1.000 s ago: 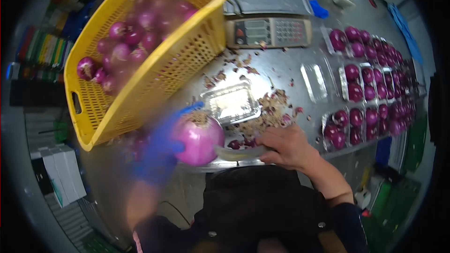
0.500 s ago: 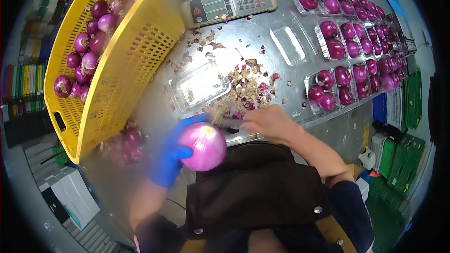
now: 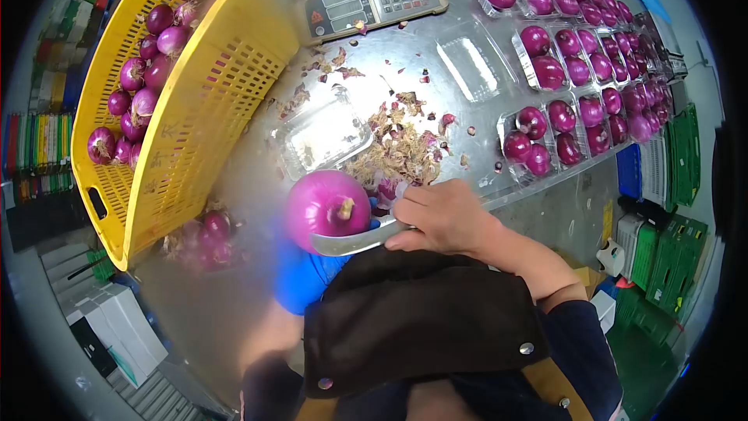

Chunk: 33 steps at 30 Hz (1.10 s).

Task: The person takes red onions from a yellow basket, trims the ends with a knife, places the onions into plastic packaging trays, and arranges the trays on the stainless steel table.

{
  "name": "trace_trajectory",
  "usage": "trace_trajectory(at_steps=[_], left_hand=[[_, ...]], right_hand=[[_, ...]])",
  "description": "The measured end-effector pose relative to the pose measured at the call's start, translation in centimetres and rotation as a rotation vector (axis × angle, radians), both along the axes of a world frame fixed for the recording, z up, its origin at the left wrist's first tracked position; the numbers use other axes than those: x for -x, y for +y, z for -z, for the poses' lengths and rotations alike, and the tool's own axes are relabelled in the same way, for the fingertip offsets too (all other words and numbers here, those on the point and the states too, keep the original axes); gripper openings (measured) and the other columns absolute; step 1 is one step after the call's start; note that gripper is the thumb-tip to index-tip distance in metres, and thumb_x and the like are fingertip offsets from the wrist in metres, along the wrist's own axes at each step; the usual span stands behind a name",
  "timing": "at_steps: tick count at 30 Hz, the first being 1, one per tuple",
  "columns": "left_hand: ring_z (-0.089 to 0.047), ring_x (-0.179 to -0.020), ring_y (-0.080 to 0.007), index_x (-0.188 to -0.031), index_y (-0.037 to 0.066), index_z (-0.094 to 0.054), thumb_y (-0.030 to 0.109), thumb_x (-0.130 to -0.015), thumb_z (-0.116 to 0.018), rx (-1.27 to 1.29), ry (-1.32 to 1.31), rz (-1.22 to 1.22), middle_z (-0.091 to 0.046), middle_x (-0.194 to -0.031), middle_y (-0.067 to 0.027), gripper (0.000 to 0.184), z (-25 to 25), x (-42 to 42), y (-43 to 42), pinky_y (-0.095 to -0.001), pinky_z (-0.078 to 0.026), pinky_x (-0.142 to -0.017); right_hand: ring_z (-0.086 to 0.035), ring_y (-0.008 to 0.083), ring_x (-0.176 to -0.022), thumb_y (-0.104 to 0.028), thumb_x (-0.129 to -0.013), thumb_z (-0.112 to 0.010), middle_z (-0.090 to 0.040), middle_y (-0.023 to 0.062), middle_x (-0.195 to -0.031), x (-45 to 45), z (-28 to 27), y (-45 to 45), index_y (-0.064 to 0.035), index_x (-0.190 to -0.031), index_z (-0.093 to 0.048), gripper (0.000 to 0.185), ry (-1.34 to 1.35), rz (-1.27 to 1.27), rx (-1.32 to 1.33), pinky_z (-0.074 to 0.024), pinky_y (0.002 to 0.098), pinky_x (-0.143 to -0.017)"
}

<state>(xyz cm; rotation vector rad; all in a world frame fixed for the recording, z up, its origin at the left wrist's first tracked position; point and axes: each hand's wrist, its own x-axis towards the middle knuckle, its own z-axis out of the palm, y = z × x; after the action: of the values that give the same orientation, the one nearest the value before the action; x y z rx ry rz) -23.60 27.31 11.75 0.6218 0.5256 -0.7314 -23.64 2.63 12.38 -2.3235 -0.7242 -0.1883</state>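
A large peeled red onion [image 3: 323,201] rests in my left hand [image 3: 304,271], which wears a blue glove and is closed around it from below. The onion's stubby pale stem end faces right, toward my right hand [image 3: 440,218]. That bare hand grips a knife [image 3: 354,242], its handle hidden in the fingers. The curved blade lies along the lower side of the onion, seemingly against it. Just beyond the onion, a heap of dry skins and root trimmings [image 3: 401,144] covers the metal table [image 3: 312,82], beside a clear plastic tray [image 3: 323,136].
A yellow crate [image 3: 210,101] holding several onions leans at the left. More onions [image 3: 210,238] lie below it. A scale [image 3: 374,1] stands at the back. Another clear tray [image 3: 475,58] lies right of centre. Packed trays of onions [image 3: 569,129] line the right side.
The onion has moved up and turned so its stem end faces right. My right hand has brought the knife blade down to the onion's lower side.
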Motion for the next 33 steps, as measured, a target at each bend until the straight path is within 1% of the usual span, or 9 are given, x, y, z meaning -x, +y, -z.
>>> trace_trajectory(at_steps=[2,5,11,16,20,22,24,30,33], left_hand=[[-0.048,-0.127,-0.0359,-0.143,0.003,-0.033,0.031,-0.101,-0.047,-0.336,-0.359,0.321,-0.043,-0.141,-0.0214,0.052,-1.3,0.0,-0.8,-0.0517,-0.048,-0.102],[-0.048,-0.127,-0.0354,-0.143,0.003,-0.032,0.033,-0.101,-0.048,0.118,0.11,-0.035,-0.042,-0.142,-0.021,0.054,-1.2,0.6,-1.1,-0.05,-0.05,-0.101],[-0.049,-0.126,-0.037,-0.143,0.002,-0.033,0.053,-0.098,-0.043,0.341,0.196,-0.051,-0.043,-0.141,-0.0235,0.068,-0.4,1.1,-1.3,-0.0526,-0.048,-0.102],[-0.051,-0.124,-0.0368,-0.143,0.001,-0.033,0.058,-0.097,-0.04,0.134,0.135,0.031,-0.044,-0.139,-0.023,0.074,1.1,0.2,-0.9,-0.0518,-0.047,-0.102],[-0.053,-0.122,-0.0364,-0.142,0.001,-0.034,0.056,-0.098,-0.039,-0.261,-0.304,0.219,-0.046,-0.137,-0.0219,0.07,-0.4,-0.8,-3.5,-0.0497,-0.047,-0.103],[-0.054,-0.121,-0.0359,-0.142,0.002,-0.034,0.055,-0.099,-0.039,0.219,0.019,-0.041,-0.046,-0.136,-0.0211,0.068,-0.7,-2.4,-5.2,-0.0486,-0.047,-0.103],[-0.053,-0.122,-0.0355,-0.143,0.003,-0.033,0.058,-0.098,-0.039,0.217,0.001,-0.03,-0.045,-0.138,-0.021,0.072,-0.6,-4.6,-6.8,-0.0486,-0.047,-0.102],[-0.061,-0.111,-0.0332,-0.143,0.002,-0.036,0.062,-0.097,-0.039,0.23,-0.278,0.19,-0.052,-0.134,-0.02,0.076,1.5,-13.1,-10.3,-0.0451,-0.051,-0.094],[-0.065,-0.106,-0.034,-0.143,-0.001,-0.036,0.05,-0.099,-0.042,-0.069,-0.468,0.231,-0.053,-0.134,-0.0227,0.068,0.6,-15.9,-11.9,-0.0404,-0.055,-0.086]], right_hand=[[-0.055,0.022,-0.049,-0.056,-0.087,-0.059,-0.046,0.0032,-0.062,0.0,0.7,0.3,-0.0133,-0.071,-0.047,0.047,-0.027,0.003,0.06,-0.0418,0.0343,-0.042],[-0.055,0.0214,-0.047,-0.057,-0.087,-0.058,-0.046,0.0031,-0.062,-0.3,1.5,0.6,-0.0129,-0.07,-0.048,0.048,-0.042,0.03,0.1,-0.0413,0.0342,-0.041],[-0.058,0.0237,-0.05,-0.054,-0.087,-0.06,-0.05,0.0036,-0.061,-0.4,1.6,0.6,-0.012,-0.072,-0.051,0.045,0.017,0.044,0.056,-0.0429,0.037,-0.043],[-0.064,0.0276,-0.07,-0.037,-0.08,-0.072,-0.061,0.0052,-0.078,1.4,6.0,-1.9,-0.0086,-0.087,-0.056,0.033,0.495,0.067,-0.034,-0.0479,0.0402,-0.06],[-0.066,0.027,-0.097,-0.035,-0.069,-0.085,-0.065,0.0115,-0.108,-0.9,2.8,-0.2,-0.0083,-0.121,-0.054,0.066,0.586,0.123,-0.434,-0.0512,0.035,-0.08],[-0.063,0.0273,-0.109,-0.036,-0.063,-0.089,-0.062,0.0146,-0.121,-2.6,2.1,0.2,-0.0069,-0.135,-0.047,0.088,0.538,0.133,-0.514,-0.0495,0.0345,-0.09],[-0.059,0.0275,-0.118,-0.04,-0.059,-0.092,-0.057,0.0171,-0.13,-4.2,1.6,-0.1,-0.0048,-0.143,-0.038,0.106,0.529,0.119,-0.424,-0.0462,0.0352,-0.099],[-0.054,0.0223,-0.12,-0.038,-0.057,-0.091,-0.058,0.0153,-0.129,-13.1,1.6,-5.0,0.0016,-0.139,-0.045,0.102,0.418,0.267,-0.701,-0.0399,0.0349,-0.104],[-0.058,0.0274,-0.119,-0.038,-0.057,-0.09,-0.06,0.0205,-0.126,-20.8,3.1,-7.6,0.0028,-0.137,-0.047,0.099,0.217,0.397,-0.637,-0.0422,0.0366,-0.104]])
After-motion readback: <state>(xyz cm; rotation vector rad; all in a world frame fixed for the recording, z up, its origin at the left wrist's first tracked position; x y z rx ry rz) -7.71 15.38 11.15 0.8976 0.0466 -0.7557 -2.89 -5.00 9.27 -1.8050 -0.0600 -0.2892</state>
